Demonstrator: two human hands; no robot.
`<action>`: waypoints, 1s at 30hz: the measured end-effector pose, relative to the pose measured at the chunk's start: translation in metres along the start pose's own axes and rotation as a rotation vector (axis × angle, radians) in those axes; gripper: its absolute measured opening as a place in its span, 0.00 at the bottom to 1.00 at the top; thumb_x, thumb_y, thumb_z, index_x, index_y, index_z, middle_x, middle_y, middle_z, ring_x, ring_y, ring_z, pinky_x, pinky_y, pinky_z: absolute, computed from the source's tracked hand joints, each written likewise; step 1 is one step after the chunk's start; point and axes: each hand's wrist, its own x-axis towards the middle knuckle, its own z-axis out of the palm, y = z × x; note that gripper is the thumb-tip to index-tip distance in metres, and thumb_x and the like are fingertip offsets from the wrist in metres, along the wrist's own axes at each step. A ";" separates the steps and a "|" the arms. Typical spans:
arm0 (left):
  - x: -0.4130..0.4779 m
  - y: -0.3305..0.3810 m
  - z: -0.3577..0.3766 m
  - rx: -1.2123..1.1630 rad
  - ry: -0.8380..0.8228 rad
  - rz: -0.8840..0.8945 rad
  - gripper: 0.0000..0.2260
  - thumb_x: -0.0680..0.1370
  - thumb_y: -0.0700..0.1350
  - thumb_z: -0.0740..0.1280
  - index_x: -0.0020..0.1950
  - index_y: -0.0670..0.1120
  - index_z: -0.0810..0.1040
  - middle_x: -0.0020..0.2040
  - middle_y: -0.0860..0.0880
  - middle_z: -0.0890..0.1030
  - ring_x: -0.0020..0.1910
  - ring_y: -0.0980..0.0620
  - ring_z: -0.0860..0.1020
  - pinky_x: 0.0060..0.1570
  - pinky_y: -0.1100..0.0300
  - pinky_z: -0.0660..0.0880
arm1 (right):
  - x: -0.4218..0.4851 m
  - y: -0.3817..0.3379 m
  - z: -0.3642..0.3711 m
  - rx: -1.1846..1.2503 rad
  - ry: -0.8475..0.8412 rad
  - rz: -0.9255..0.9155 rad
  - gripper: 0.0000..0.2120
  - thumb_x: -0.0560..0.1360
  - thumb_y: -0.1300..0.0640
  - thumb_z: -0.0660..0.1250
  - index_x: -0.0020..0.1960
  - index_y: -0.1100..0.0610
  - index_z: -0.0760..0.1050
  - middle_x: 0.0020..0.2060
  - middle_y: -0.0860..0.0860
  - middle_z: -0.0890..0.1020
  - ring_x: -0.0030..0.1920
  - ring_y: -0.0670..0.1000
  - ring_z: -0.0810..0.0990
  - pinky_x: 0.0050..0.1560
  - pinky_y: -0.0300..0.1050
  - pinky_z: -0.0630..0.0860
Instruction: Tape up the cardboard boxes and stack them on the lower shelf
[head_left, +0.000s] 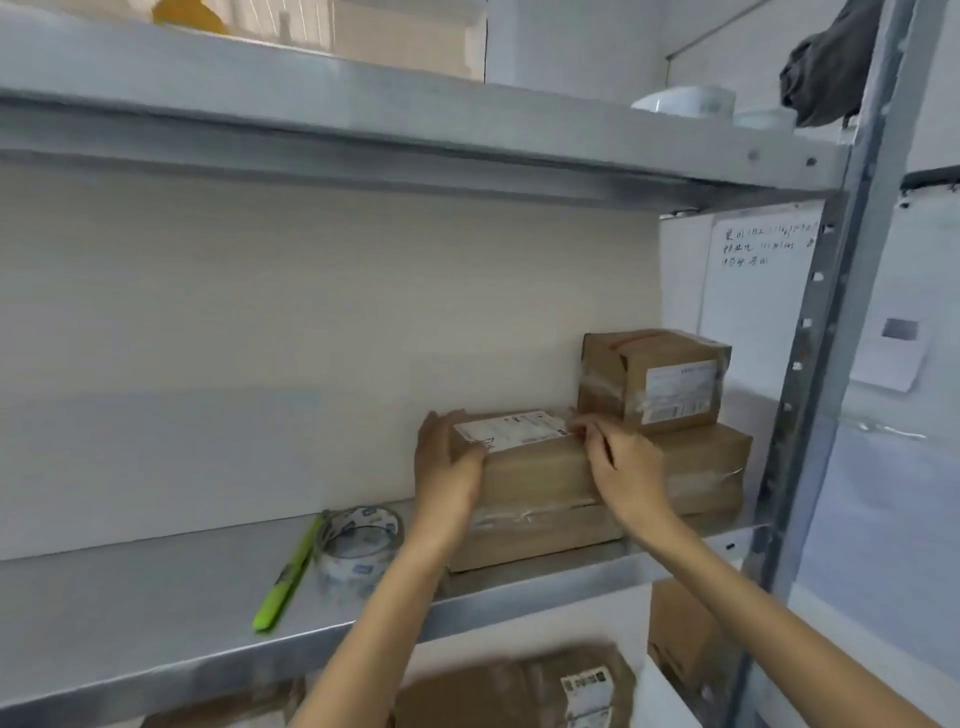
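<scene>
A flat cardboard box with a white label on top lies on another taped box on the metal shelf. My left hand grips the top box's left end, fingers curled over its edge. My right hand holds its right end, fingers bent at the top corner. To the right, a small taped box sits on a wider box. A roll of clear tape and a green cutter lie on the shelf to the left.
An upper shelf overhangs closely, with bowls and a dark cloth on it. A grey upright post stands at the right. More cardboard boxes sit below the shelf. A whiteboard hangs behind.
</scene>
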 end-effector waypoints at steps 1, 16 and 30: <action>-0.003 -0.005 0.003 -0.097 0.049 0.004 0.21 0.77 0.35 0.63 0.69 0.47 0.71 0.74 0.49 0.65 0.75 0.53 0.60 0.74 0.56 0.56 | -0.003 0.003 0.006 -0.034 0.063 -0.026 0.13 0.80 0.60 0.58 0.52 0.56 0.82 0.48 0.49 0.85 0.46 0.51 0.82 0.42 0.41 0.71; 0.000 -0.023 0.015 -0.274 0.204 0.070 0.17 0.72 0.29 0.63 0.50 0.50 0.81 0.63 0.57 0.74 0.68 0.63 0.68 0.65 0.67 0.63 | -0.001 0.020 0.040 0.003 0.468 -0.173 0.15 0.75 0.59 0.55 0.40 0.56 0.81 0.36 0.46 0.83 0.37 0.44 0.75 0.34 0.33 0.61; 0.000 -0.020 0.015 -0.231 0.231 0.061 0.14 0.72 0.28 0.62 0.49 0.43 0.80 0.63 0.50 0.77 0.67 0.59 0.71 0.65 0.62 0.65 | -0.001 0.023 0.040 -0.024 0.463 -0.172 0.15 0.75 0.59 0.56 0.40 0.59 0.81 0.35 0.50 0.84 0.35 0.51 0.81 0.34 0.33 0.61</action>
